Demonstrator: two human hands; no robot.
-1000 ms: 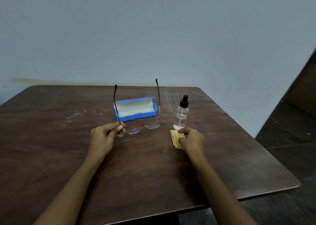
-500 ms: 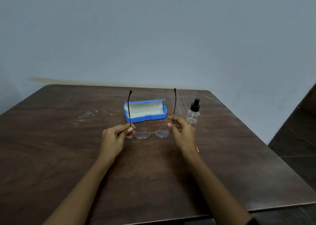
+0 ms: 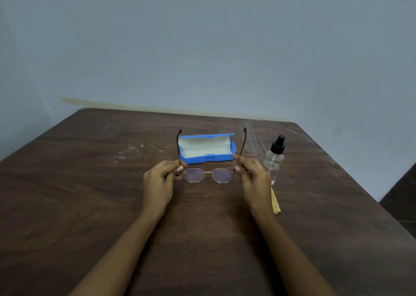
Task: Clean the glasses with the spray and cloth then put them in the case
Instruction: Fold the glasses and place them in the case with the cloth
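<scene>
Thin-framed glasses (image 3: 207,175) are held up over the table, lenses toward me and both dark temples pointing away and up. My left hand (image 3: 159,180) pinches the left temple near its hinge. My right hand (image 3: 253,179) pinches the right temple near its hinge. Behind the glasses lies the blue case (image 3: 207,148), open, with a pale lining. A clear spray bottle (image 3: 274,159) with a black cap stands upright to the right of my right hand. The yellow cloth (image 3: 276,202) lies on the table, mostly hidden behind my right wrist.
The dark wooden table (image 3: 90,194) stands against a pale wall. Its right edge runs diagonally close to the bottle, with dark floor beyond. Faint white smears mark the wood left of the case.
My right hand left the yellow cloth and took the right temple of the glasses. The glasses now face me more squarely. The camera has tilted, shifting the scene lower.
</scene>
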